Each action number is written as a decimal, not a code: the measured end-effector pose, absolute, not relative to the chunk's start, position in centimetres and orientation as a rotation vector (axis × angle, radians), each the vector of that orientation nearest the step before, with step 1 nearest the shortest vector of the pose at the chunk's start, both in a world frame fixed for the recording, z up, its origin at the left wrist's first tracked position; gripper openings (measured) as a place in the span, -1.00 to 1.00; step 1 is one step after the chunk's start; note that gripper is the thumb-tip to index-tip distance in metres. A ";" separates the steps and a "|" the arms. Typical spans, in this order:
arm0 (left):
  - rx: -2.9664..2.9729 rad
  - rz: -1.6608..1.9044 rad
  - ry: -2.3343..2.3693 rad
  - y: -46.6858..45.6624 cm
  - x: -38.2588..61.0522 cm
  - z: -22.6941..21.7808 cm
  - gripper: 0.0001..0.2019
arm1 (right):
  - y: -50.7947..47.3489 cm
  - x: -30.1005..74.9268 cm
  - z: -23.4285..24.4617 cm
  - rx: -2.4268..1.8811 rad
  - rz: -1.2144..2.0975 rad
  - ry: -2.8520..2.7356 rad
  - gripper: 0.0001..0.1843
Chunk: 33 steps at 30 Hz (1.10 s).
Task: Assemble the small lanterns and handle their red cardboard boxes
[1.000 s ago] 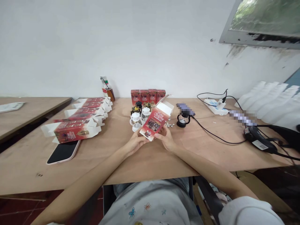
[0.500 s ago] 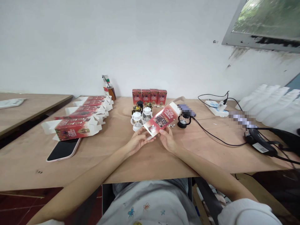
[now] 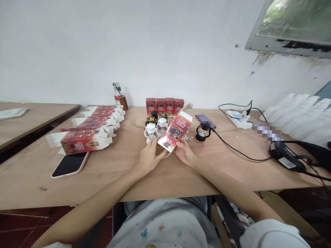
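A red printed cardboard box (image 3: pixel 176 132) is tilted between my hands, its white flaps standing open at the far end. My left hand (image 3: pixel 150 156) grips its near left corner, the thumb at the bottom end. On the right side, my right hand (image 3: pixel 184 153) pinches the lower edge. Just beyond my left fingers stand two small white lanterns (image 3: pixel 162 126), with dark and gold lanterns (image 3: pixel 150 120) behind them. Small round silvery pieces (image 3: pixel 186 138) lie right of the box, near a black lantern (image 3: pixel 203 133). The inside of the held box is hidden.
Several closed red boxes (image 3: pixel 165 106) stand by the wall. Open-flapped boxes (image 3: pixel 80 141) lie at left, above a phone (image 3: pixel 70 164). A power strip (image 3: pixel 239 119), cables, a black device (image 3: pixel 287 156) and stacked white plastic pieces (image 3: pixel 300 115) occupy the right.
The box has swung more upright, its far end moving left and uncovering more of the silvery pieces. My left hand has turned, its fingers now over the box's left side.
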<state>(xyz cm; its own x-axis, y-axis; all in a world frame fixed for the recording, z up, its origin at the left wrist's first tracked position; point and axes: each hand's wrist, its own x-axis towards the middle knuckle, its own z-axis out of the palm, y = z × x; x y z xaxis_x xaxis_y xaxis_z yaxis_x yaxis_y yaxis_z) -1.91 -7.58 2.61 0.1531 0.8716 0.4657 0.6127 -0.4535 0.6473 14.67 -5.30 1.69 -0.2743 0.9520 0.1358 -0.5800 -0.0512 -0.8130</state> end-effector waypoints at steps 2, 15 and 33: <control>2.224 1.208 1.463 -7.6 -2.0 2.8 -0.63 | -5.3 14.7 1.7 -0.543 1.636 -0.959 -0.60; 2.233 1.336 1.305 -7.3 -2.3 2.6 -0.61 | -5.2 14.8 1.6 -0.542 1.630 -1.023 -0.56; 1.893 1.205 0.973 -7.0 -2.1 2.2 -0.41 | -4.2 16.3 2.9 -0.586 1.489 -0.985 -0.64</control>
